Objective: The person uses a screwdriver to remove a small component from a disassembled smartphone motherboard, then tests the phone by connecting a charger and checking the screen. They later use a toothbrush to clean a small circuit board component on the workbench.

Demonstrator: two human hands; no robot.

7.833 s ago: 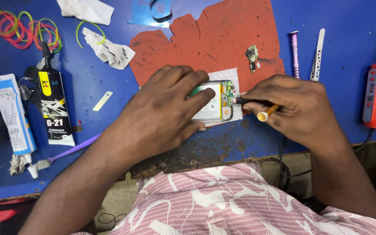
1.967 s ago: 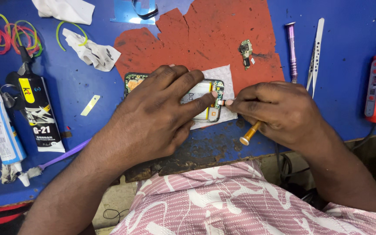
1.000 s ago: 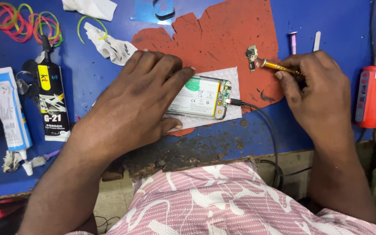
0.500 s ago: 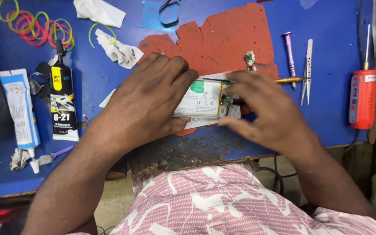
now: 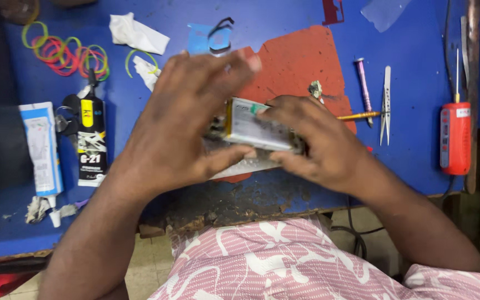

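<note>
An opened phone (image 5: 256,125) with its pale battery showing is lifted and tilted above the red mat (image 5: 301,66). My left hand (image 5: 187,122) grips its left end, thumb under the near edge and fingers spread over the far side. The right end is held by my right hand (image 5: 315,141), fingers wrapped along the near and right edges. A yellow-handled screwdriver (image 5: 356,116) lies on the bench just right of my right hand, untouched. A small loose part (image 5: 316,89) rests on the mat behind the phone.
Left of the mat lie a black glue tube (image 5: 91,139), a white tube in its box (image 5: 41,147), rubber bands (image 5: 65,53) and crumpled tissue (image 5: 137,34). Right of it are a purple tool (image 5: 362,80), tweezers (image 5: 385,103) and a red tester (image 5: 455,139). The bench's front edge is worn.
My right hand has put the screwdriver down on the bench and taken hold of the phone. Both hands have lifted and tilted the phone off the mat.
</note>
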